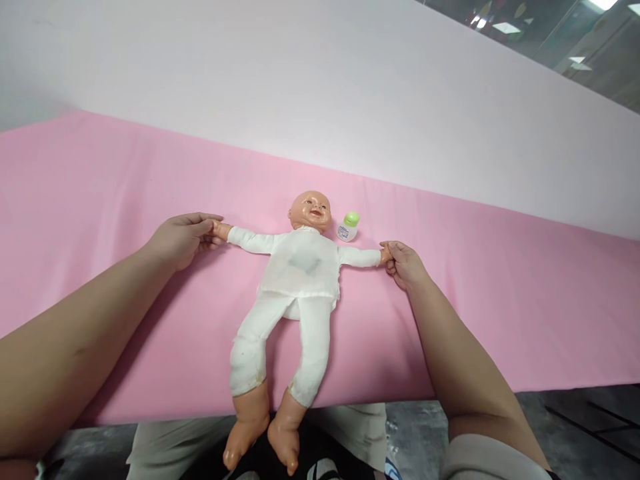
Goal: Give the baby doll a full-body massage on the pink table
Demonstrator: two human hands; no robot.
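A baby doll (295, 280) lies on its back on a pink table cover (100, 200), head pointing away from the person, face up. It wears a white top & white trousers; the head, hands and feet are bare plastic. Both doll arms are stretched straight out to the sides, approx. in one line. The legs run toward the person, and the two bare feet hang over the near edge of the table, above the person's lap.

The left hand (183, 239) is at the end of the doll's arm on that side. Its fingers curl around the small doll hand, thumb on top, so the grip is closed on the doll hand, which shows only a little between thumb & fingers. The left forearm rests low over the pink cover.

The right hand (403, 261) is at the other doll arm. Its fingertips pinch the doll hand, w/ the fingers pressed together around it; only a small piece of the doll hand is visible.

Just beside the doll's head, on the right-hand side, stands a small white bottle (349, 227) w/ a green cap, upright, near the head but not touching it, and apart from both hands.

Behind the table there is a pale wall (320, 87). At the bottom, the person's light trousers (165, 447) and a grey floor (575, 427) are visible.
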